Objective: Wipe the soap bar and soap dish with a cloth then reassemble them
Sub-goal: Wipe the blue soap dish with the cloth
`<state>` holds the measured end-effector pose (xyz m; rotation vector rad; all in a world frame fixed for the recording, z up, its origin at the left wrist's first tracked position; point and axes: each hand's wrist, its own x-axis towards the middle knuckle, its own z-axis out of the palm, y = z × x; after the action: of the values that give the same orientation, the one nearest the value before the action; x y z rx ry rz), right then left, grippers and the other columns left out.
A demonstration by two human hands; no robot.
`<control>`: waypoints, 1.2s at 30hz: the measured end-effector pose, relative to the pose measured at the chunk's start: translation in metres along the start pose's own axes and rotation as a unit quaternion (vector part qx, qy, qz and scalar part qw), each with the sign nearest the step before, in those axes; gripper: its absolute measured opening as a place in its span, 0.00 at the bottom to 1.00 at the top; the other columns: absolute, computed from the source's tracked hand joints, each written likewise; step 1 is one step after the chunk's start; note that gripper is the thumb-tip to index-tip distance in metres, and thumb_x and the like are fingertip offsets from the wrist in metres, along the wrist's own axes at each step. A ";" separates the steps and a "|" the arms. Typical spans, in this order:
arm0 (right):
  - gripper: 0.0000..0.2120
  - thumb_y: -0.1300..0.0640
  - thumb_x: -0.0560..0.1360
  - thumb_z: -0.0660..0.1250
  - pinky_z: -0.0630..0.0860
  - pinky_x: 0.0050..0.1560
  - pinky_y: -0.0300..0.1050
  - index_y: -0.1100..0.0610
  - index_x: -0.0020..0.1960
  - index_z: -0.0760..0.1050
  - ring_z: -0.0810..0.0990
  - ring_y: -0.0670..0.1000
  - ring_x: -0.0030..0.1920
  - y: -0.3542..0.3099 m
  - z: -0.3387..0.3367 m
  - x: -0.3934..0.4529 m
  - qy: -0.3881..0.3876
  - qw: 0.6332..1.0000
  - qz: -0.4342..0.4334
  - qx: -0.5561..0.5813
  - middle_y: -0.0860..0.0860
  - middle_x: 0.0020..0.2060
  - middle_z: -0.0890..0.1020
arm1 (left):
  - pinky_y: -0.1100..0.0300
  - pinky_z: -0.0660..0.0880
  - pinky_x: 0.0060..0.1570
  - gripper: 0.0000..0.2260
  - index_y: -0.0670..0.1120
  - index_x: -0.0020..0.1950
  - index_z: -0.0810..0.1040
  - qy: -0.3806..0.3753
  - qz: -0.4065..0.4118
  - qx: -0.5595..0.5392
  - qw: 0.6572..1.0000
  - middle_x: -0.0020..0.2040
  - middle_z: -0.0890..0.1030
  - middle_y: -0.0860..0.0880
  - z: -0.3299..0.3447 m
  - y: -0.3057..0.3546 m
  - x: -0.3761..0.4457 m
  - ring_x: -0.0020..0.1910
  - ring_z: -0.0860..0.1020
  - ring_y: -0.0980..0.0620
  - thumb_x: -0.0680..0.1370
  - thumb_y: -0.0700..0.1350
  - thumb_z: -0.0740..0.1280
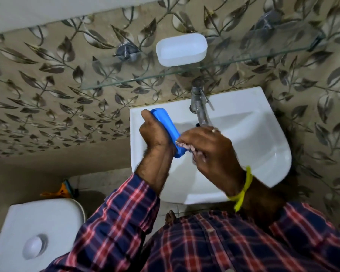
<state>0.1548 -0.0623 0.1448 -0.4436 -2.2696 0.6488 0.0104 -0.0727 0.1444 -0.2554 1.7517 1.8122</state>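
- Left hand (155, 132) wrapped around the blue soap dish part (168, 128), clamped on its left long edge, thumb end at the far tip; held tilted over the left rim of the white sink (263, 146).
- Right hand (208, 146) curled shut at the near end of the blue part, fingertips (186, 147) pinching something pale and pinkish against it; too blurred to tell cloth from soap bar.
- White soap dish half (182, 50) lying open side up on the glass shelf (204, 67), far from both hands, above the tap (199, 104).
- Judged by look: thin moulded plastic, light and fairly stiff, with some flex at the rims; likely wet and soapy, so slippery.
- Best held by the long edges with fingers hooked over the rim, as now, not by the smooth flat faces.
- Soap, if that is the pale thing, likely soft and slick; better cradled in a cupped palm than pinched.
- Risk: a slip dropping either piece into the basin just below; little harm there, more from the glass shelf.
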 end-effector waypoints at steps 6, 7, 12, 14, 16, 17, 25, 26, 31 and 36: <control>0.18 0.73 0.69 0.61 0.79 0.52 0.54 0.63 0.53 0.83 0.82 0.60 0.48 0.001 0.011 0.001 0.025 0.999 0.017 -0.025 0.57 0.50 0.85 | 0.59 0.71 0.34 0.19 0.46 0.37 0.70 0.036 -0.033 -0.007 0.999 0.30 0.71 0.50 -0.001 0.000 -0.001 0.28 0.72 0.50 0.82 0.57 0.57; 0.18 0.72 0.72 0.59 0.78 0.52 0.53 0.63 0.53 0.84 0.82 0.61 0.48 0.001 0.013 -0.001 0.034 0.999 0.006 -0.032 0.57 0.50 0.85 | 0.59 0.73 0.35 0.20 0.46 0.37 0.71 0.037 -0.037 -0.019 0.998 0.32 0.73 0.49 0.000 0.005 -0.001 0.30 0.75 0.49 0.82 0.57 0.57; 0.16 0.69 0.80 0.57 0.79 0.48 0.55 0.65 0.52 0.84 0.83 0.62 0.46 0.009 0.018 -0.027 0.071 0.996 -0.011 -0.053 0.59 0.49 0.85 | 0.63 0.69 0.29 0.19 0.48 0.34 0.66 0.032 0.010 -0.072 0.997 0.27 0.68 0.53 0.011 0.024 -0.005 0.27 0.70 0.51 0.83 0.55 0.58; 0.16 0.77 0.71 0.63 0.79 0.51 0.56 0.66 0.53 0.84 0.83 0.63 0.48 0.006 0.017 -0.021 0.121 0.992 0.011 -0.040 0.61 0.49 0.84 | 0.63 0.67 0.29 0.20 0.48 0.35 0.64 0.034 0.028 -0.068 0.997 0.28 0.66 0.53 0.017 0.028 -0.007 0.26 0.67 0.52 0.83 0.55 0.58; 0.19 0.79 0.67 0.66 0.79 0.53 0.54 0.66 0.54 0.84 0.83 0.62 0.49 0.001 0.011 -0.008 0.149 0.988 0.008 -0.035 0.61 0.49 0.84 | 0.62 0.67 0.30 0.19 0.48 0.34 0.64 0.038 0.022 -0.054 0.998 0.26 0.66 0.54 0.017 0.025 -0.008 0.26 0.66 0.52 0.83 0.56 0.58; 0.20 0.79 0.66 0.66 0.79 0.53 0.54 0.66 0.54 0.84 0.82 0.61 0.49 0.000 0.008 -0.001 0.151 0.988 0.000 -0.042 0.61 0.49 0.84 | 0.61 0.66 0.30 0.19 0.48 0.34 0.63 0.041 0.017 -0.046 0.998 0.23 0.65 0.56 0.017 0.021 -0.009 0.26 0.66 0.52 0.82 0.55 0.58; 0.15 0.73 0.71 0.64 0.80 0.49 0.55 0.64 0.53 0.84 0.82 0.62 0.47 0.006 0.006 0.003 0.094 0.990 -0.021 -0.100 0.58 0.49 0.85 | 0.59 0.69 0.33 0.20 0.46 0.35 0.66 0.057 0.029 -0.019 0.998 0.29 0.68 0.52 0.013 0.004 -0.011 0.28 0.69 0.51 0.83 0.55 0.56; 0.16 0.73 0.71 0.63 0.79 0.49 0.53 0.62 0.52 0.84 0.82 0.62 0.46 0.004 0.006 0.010 0.092 0.989 -0.026 -0.111 0.57 0.49 0.85 | 0.58 0.71 0.34 0.21 0.46 0.35 0.67 0.055 0.022 -0.026 0.998 0.29 0.69 0.51 0.013 0.000 -0.012 0.28 0.71 0.50 0.83 0.56 0.56; 0.14 0.71 0.79 0.59 0.78 0.51 0.56 0.65 0.52 0.84 0.82 0.64 0.47 0.007 0.009 -0.002 0.092 0.990 -0.063 -0.084 0.59 0.49 0.85 | 0.59 0.69 0.32 0.20 0.47 0.35 0.68 0.066 -0.026 -0.046 0.996 0.30 0.70 0.51 0.013 0.010 -0.006 0.28 0.71 0.49 0.82 0.56 0.57; 0.20 0.75 0.70 0.59 0.78 0.54 0.52 0.63 0.53 0.84 0.81 0.63 0.48 0.011 0.012 0.008 0.070 0.994 -0.035 -0.074 0.59 0.51 0.84 | 0.56 0.73 0.39 0.20 0.45 0.39 0.71 0.051 -0.084 -0.063 0.993 0.34 0.72 0.48 0.011 0.001 -0.014 0.32 0.74 0.48 0.82 0.59 0.55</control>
<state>0.1423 -0.0536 0.1361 -0.4637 -2.1964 0.4037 0.0242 -0.0659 0.1539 -0.5396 1.6315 1.8153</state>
